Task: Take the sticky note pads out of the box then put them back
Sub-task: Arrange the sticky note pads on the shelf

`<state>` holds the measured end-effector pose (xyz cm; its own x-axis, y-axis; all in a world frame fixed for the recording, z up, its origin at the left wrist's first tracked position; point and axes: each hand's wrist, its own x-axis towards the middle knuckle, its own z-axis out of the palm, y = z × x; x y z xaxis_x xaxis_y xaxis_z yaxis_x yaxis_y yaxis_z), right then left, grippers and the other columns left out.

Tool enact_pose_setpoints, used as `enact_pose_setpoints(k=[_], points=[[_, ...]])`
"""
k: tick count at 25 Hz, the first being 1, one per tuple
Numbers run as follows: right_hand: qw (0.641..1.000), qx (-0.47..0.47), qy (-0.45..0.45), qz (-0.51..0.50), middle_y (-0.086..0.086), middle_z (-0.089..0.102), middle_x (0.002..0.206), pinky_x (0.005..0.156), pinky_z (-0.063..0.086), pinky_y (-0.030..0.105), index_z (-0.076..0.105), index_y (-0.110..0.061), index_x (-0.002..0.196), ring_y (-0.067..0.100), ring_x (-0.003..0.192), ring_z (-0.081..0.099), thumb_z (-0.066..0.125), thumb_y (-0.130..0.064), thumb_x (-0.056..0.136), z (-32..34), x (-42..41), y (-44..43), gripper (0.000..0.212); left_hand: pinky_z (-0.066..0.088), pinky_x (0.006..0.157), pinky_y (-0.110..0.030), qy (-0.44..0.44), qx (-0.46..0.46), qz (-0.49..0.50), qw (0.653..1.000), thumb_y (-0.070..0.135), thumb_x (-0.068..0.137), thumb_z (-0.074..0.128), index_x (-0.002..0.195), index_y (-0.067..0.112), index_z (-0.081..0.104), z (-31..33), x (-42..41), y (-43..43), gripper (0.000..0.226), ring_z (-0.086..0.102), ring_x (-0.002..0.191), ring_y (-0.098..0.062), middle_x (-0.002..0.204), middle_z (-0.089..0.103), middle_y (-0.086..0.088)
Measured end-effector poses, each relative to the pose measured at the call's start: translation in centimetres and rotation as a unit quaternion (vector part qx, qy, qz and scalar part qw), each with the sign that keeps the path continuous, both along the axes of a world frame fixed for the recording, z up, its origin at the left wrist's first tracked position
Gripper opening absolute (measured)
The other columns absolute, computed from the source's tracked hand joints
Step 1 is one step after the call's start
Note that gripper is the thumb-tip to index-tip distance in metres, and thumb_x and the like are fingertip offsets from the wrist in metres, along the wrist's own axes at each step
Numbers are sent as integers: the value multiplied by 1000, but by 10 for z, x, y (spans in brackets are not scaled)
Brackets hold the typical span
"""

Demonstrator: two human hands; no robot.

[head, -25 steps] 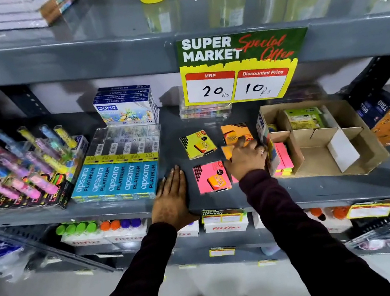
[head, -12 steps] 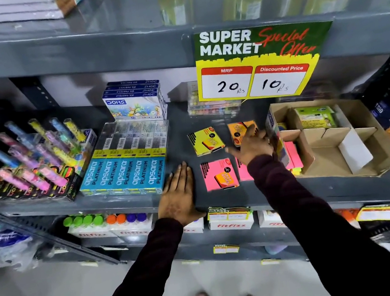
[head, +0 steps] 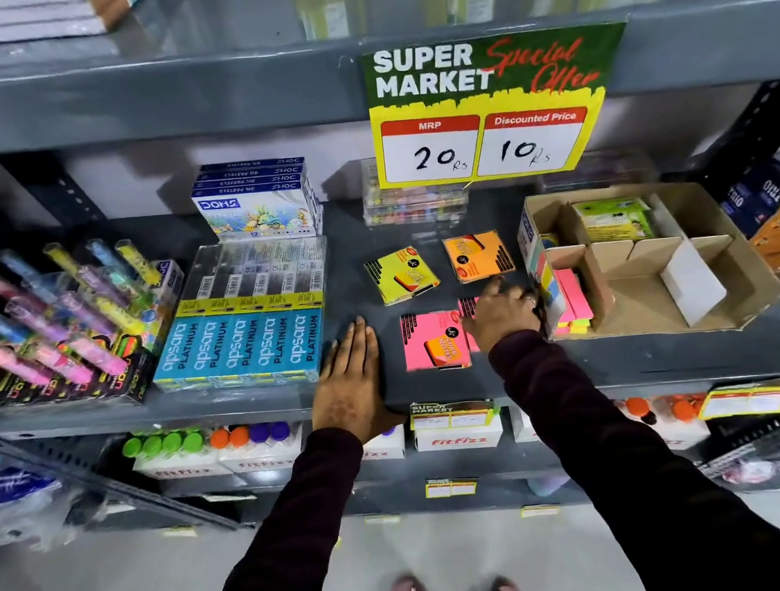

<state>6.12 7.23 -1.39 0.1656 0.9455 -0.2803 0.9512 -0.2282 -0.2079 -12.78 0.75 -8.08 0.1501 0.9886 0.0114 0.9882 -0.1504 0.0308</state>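
Four sticky note pads are lying out on the grey metal shelf (head: 648, 354): a yellow pad (head: 400, 275) and an orange pad (head: 477, 256) at the back, a pink pad (head: 432, 340) in front, and a second pink pad (head: 467, 307) just beside it, mostly hidden under the right hand (head: 500, 309). All four are flat, square and wrapped in glossy film with black striped labels. The right hand is resting fingers-down on that hidden pad, its grip half curled; whether it is actually pinching the pad cannot be told. The left hand (head: 351, 380) is lying flat on the shelf edge, its grip open and holding nothing, between the pink pad and the blue pencil boxes (head: 236, 348). Just right of the right hand, an open brown cardboard box (head: 711, 238) is sitting with its flaps folded inward; inside, a stack of pink and yellow pads (head: 574, 302) is standing on edge against the left wall, and one green pad (head: 617, 219) is lying at the back. Further left, a display of capped highlighters (head: 49, 324) is leaning in rows. A paper price sign (head: 491, 110) reading 20 and 10 is hanging from the shelf above.
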Motion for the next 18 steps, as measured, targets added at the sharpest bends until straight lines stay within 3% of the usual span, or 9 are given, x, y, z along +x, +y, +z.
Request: enact_pose_setpoints(k=[5,13,16,18], points=[[1000,-4,-14,0,27,33,149,106,41,52,17,-1,150,44,138,30,52,-34,97,-3,-1,-2,71,6,117,-37,21,1,4,1000,71,61,63,144,2,-2,-2,0,0,126,6,145,-27,157,4,-16],[1000,21,0,-8,27,38,143,104,42,52,27,1,144,43,135,34,61,-45,89,15,-3,-5,80,-2,115,-36,-7,-6,4,1000,67,64,65,144,3,-6,-2,-1,1,124,1,145,-26,158,-2,-15],[996,60,4,60,29,44,137,103,42,49,29,5,141,42,129,40,57,-45,90,16,-31,-14,77,-8,113,-35,-28,-12,0,1000,65,65,65,144,3,-5,-2,-1,1,122,-1,145,-24,158,-3,-14],[995,47,10,86,30,38,143,105,41,49,24,4,145,43,134,36,54,-42,92,8,-54,-26,77,-7,114,-34,-38,-10,2,999,63,66,65,144,2,-2,-2,-1,1,120,1,145,-25,158,-1,-15]])
